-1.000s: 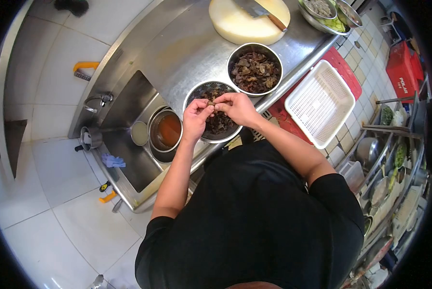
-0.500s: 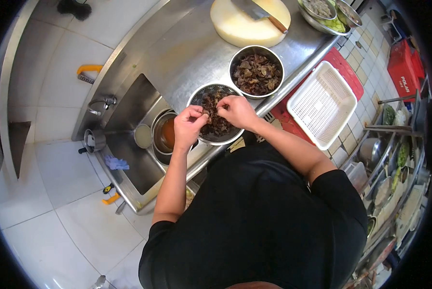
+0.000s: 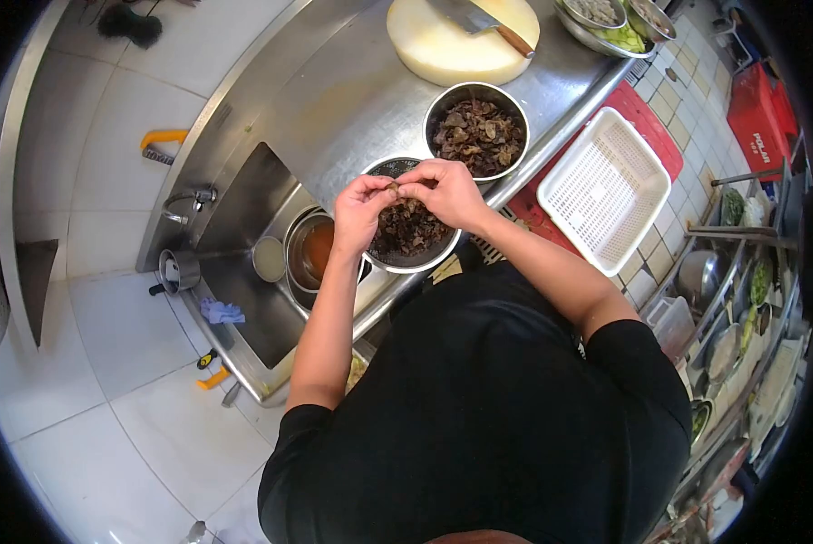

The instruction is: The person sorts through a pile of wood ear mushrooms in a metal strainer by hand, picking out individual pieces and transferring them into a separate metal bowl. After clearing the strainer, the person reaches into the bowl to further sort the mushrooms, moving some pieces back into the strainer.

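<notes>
A small, dark-brown, crinkled piece (image 3: 393, 186) is pinched between the fingertips of the left hand (image 3: 356, 216) and right hand (image 3: 450, 195), neither nearer; long axis indistinct. Below both hands, similar pieces (image 3: 413, 228) are held in a round, perforated steel colander (image 3: 388, 170); a filled round steel pot (image 3: 434, 116) is seen beyond the right.

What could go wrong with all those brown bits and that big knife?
The brown piece pinched between the left hand and right hand could slip and perhaps miss the perforated bowl below. That bowl sits close to the front edge of the counter, so a bump might tip it. The knife lies uncovered on the cutting board, and a knock might make it slide.
</notes>
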